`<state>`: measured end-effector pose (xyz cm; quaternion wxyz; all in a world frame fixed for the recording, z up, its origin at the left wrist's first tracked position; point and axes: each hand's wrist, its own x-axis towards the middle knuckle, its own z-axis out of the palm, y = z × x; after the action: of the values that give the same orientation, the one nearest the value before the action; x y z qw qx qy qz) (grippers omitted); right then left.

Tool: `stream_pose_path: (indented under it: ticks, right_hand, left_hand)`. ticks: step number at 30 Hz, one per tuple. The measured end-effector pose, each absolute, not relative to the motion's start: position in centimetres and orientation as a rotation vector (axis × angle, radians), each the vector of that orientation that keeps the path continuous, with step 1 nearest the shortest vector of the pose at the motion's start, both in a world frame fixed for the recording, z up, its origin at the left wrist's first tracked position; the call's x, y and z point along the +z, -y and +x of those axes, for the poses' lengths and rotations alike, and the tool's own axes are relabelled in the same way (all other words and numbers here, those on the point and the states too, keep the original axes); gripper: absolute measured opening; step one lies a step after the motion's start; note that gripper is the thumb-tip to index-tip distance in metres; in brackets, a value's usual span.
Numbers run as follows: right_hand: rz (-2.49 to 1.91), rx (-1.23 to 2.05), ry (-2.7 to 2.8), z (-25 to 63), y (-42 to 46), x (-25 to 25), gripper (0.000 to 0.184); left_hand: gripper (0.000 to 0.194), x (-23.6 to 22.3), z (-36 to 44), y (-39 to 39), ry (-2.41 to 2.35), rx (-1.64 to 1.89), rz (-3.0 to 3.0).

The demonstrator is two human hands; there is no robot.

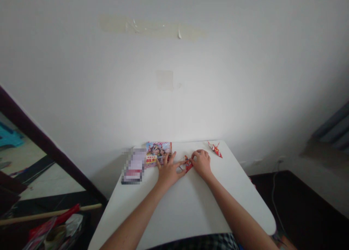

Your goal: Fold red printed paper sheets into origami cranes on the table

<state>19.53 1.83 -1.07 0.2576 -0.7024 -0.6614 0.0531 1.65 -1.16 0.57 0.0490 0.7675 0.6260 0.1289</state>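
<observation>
A small piece of folded red patterned paper (188, 165) lies on the white table between my hands. My left hand (169, 173) rests with its fingers spread. Its index finger and thumb reach the paper's left side, and the other fingertips lie over a colourful printed flyer (152, 150). My right hand (202, 162) is closed at the paper's right edge, with its fingers bent down and pressed together on it. That hand covers part of the paper. Beyond my right hand, a folded red-and-white paper crane (215, 149) sits near the table's back right corner.
A blurred-out phone (133, 166) lies at the left of the white table (177, 213), which stands against the wall (174, 108). On the floor at lower left are a wooden stick (91, 207) and a container of red items. A cable (274, 191) runs at right.
</observation>
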Motion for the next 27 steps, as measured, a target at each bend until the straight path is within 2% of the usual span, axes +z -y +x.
stream_pose_path:
  ticks: [11, 27]
  right_hand:
    - [-1.799, 0.184, 1.699, 20.4, -2.1, -2.1, 0.015]
    - [-1.631, 0.159, 1.903, 20.5, -1.6, -2.3, 0.004]
  left_hand:
    - [0.046, -0.4, 1.4, 0.9, -1.889, 0.467, 2.350]
    - [0.044, -0.8, 1.3, 0.9, -1.900, 0.479, 2.370]
